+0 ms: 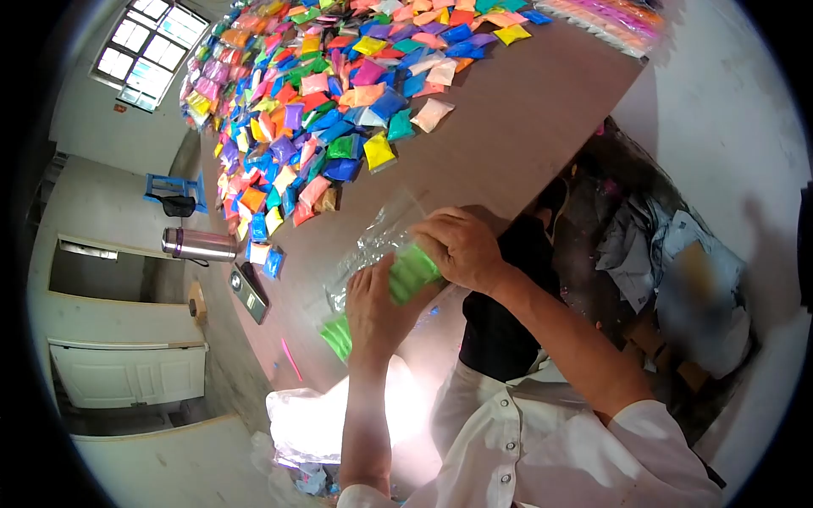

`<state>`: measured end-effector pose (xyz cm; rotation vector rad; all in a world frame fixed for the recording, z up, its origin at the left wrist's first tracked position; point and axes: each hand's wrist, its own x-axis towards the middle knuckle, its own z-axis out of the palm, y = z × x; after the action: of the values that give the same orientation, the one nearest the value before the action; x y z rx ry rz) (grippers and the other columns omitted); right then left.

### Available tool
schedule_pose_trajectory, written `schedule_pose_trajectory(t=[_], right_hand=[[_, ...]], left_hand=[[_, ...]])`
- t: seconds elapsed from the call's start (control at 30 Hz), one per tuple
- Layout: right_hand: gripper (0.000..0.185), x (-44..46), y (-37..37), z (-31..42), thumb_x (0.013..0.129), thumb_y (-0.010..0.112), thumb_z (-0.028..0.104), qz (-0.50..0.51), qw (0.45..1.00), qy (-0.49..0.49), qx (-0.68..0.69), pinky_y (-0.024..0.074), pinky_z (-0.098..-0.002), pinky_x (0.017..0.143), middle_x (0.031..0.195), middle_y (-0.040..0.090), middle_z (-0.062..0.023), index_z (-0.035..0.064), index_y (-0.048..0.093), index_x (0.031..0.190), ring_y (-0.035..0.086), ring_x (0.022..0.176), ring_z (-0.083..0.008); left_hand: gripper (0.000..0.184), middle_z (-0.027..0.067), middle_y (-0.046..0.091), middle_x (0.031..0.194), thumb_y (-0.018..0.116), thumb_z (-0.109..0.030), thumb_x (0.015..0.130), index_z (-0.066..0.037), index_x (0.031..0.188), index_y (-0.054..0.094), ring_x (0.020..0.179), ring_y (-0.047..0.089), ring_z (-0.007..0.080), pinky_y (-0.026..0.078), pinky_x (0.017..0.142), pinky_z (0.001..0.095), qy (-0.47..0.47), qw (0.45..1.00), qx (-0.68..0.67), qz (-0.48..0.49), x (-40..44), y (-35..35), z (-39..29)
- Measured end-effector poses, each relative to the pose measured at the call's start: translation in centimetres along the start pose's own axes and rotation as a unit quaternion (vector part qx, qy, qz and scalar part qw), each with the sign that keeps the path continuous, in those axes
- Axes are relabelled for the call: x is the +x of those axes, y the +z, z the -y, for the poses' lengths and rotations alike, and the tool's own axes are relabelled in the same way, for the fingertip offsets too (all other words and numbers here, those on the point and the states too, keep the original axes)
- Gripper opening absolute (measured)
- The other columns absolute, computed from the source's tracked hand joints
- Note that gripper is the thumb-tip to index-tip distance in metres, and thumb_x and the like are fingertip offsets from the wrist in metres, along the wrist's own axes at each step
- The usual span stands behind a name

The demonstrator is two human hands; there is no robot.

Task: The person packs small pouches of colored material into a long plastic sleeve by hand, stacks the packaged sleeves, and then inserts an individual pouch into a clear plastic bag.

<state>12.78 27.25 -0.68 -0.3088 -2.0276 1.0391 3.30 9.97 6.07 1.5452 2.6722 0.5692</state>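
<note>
near the middle of the frame, the right hand [461, 247] has its fingers curled in on the edge of a clear plastic bag [377, 241], gripping it; its fingertips are partly hidden. the left hand [370, 311] lies across the bag with its back to the camera, so i cannot tell how firmly its fingers close. a bright green packet [412, 273] shows between the hands, and more green material [336, 339] shows at lower left of the left hand; whether the two join under it is hidden. glare blurs the bag's outline. the heap of coloured packets [339, 102] is cut off at the top edge, and strong light washes out the white plastic [309, 427] at lower centre-left.
</note>
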Motion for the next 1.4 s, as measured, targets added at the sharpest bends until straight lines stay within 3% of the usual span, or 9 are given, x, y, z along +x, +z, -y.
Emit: schedule_pose_trajectory(t=[0.1, 0.3, 0.5, 0.67, 0.77, 0.97, 1.07, 1.2, 1.4], right_hand=[[0.014, -0.2, 0.1, 0.1, 0.101, 0.072, 0.012, -0.020, 1.000, 0.007, 0.005, 0.0575, -0.0446, 0.092, 0.104, 0.077, -0.0145, 0.0048, 0.077, 0.111, 0.072, 0.105, -0.0371], [0.015, -0.2, 0.1, -0.2, 0.102, 0.070, 0.011, -0.037, 0.999, 0.010, 0.022, 0.0573, -0.0443, 0.093, 0.105, 0.077, -0.0150, 0.0047, 0.076, 0.114, 0.072, 0.105, -0.0366], [0.016, -0.2, 0.0, -0.7, 0.100, 0.072, 0.011, -0.036, 0.999, 0.001, 0.017, 0.0569, -0.0445, 0.094, 0.105, 0.077, -0.0143, 0.0049, 0.076, 0.114, 0.072, 0.106, -0.0353], [0.017, -0.5, -0.3, -0.5, 0.096, 0.072, 0.011, -0.028, 0.999, 0.007, 0.045, 0.0560, -0.0464, 0.096, 0.106, 0.077, -0.0132, 0.0067, 0.076, 0.112, 0.071, 0.107, -0.0367], [0.020, 0.0, -0.8, 0.8, 0.094, 0.072, 0.008, -0.032, 0.999, -0.014, 0.033, 0.0550, -0.0443, 0.099, 0.114, 0.076, -0.0118, 0.0056, 0.076, 0.114, 0.071, 0.112, -0.0324], [0.021, 1.9, 2.4, 6.6, 0.089, 0.075, 0.014, 0.081, 0.988, -0.127, -0.020, 0.0525, -0.0465, 0.101, 0.116, 0.075, -0.0099, 0.0091, 0.077, 0.109, 0.070, 0.113, -0.0304], [0.019, 2.1, 5.6, 9.4, 0.090, 0.075, 0.018, 0.204, 0.969, -0.141, 0.015, 0.0527, -0.0479, 0.099, 0.119, 0.073, -0.0097, 0.0074, 0.075, 0.106, 0.071, 0.114, -0.0304], [0.030, 1.9, 9.8, 10.6, 0.092, 0.073, 0.012, 0.282, 0.950, -0.133, 0.024, 0.0523, -0.0481, 0.094, 0.112, 0.071, -0.0113, 0.0066, 0.070, 0.121, 0.070, 0.106, -0.0336], [0.032, 2.1, 12.3, 10.2, 0.092, 0.070, 0.008, 0.408, 0.901, -0.148, -0.014, 0.0521, -0.0489, 0.092, 0.108, 0.075, -0.0122, 0.0039, 0.070, 0.124, 0.071, 0.102, -0.0348]], left_hand=[[0.070, 0.0174, 0.076, 0.116, 0.096, -0.039, 0.075, -0.001, 0.127, 0.072, 0.114, 0.070, 0.0361, 0.050, 0.108, 0.0479, 0.095, 0.987, 0.037, -0.121, 0.8, 0.1, -1.3], [0.072, 0.0180, 0.075, 0.121, 0.098, -0.036, 0.073, -0.001, 0.130, 0.070, 0.117, 0.070, 0.0367, 0.049, 0.109, 0.0488, 0.042, 0.999, -0.025, 0.000, 1.2, 0.9, -0.3], [0.073, 0.0187, 0.069, 0.136, 0.098, -0.032, 0.073, -0.003, 0.133, 0.068, 0.128, 0.064, 0.0385, 0.049, 0.112, 0.0486, 0.066, 0.995, -0.002, -0.074, -0.4, -0.9, 0.1], [0.050, 0.0234, 0.067, 0.140, 0.088, -0.017, 0.087, 0.001, 0.130, 0.069, 0.128, 0.066, 0.0399, 0.052, 0.111, 0.0478, -0.049, 0.982, -0.068, -0.170, -6.3, -4.9, 7.8], [0.037, 0.0153, 0.076, 0.118, 0.076, -0.026, 0.102, 0.004, 0.122, 0.073, 0.106, 0.070, 0.0247, 0.057, 0.091, 0.0377, -0.237, 0.927, -0.195, -0.218, -9.6, -5.3, 11.9], [0.038, 0.0062, 0.075, 0.089, 0.072, -0.034, 0.106, 0.004, 0.113, 0.076, 0.076, 0.064, 0.0100, 0.050, 0.063, 0.0257, -0.397, 0.855, -0.313, -0.121, -6.8, -4.6, 14.4], [0.036, 0.0024, 0.073, 0.082, 0.072, -0.032, 0.106, 0.004, 0.105, 0.077, 0.068, 0.059, 0.0050, 0.044, 0.056, 0.0224, -0.346, 0.860, -0.362, -0.097, -5.9, -3.7, 15.5], [0.025, 0.0004, 0.071, 0.079, 0.071, -0.020, 0.108, 0.003, 0.100, 0.076, 0.068, 0.057, 0.0035, 0.043, 0.058, 0.0209, -0.250, 0.857, -0.423, -0.155, -6.1, -1.2, 17.1], [0.026, -0.0011, 0.066, 0.077, 0.072, -0.020, 0.107, 0.004, 0.098, 0.076, 0.070, 0.056, 0.0053, 0.046, 0.061, 0.0244, -0.280, 0.852, -0.403, -0.183, -6.5, -0.8, 16.7]])
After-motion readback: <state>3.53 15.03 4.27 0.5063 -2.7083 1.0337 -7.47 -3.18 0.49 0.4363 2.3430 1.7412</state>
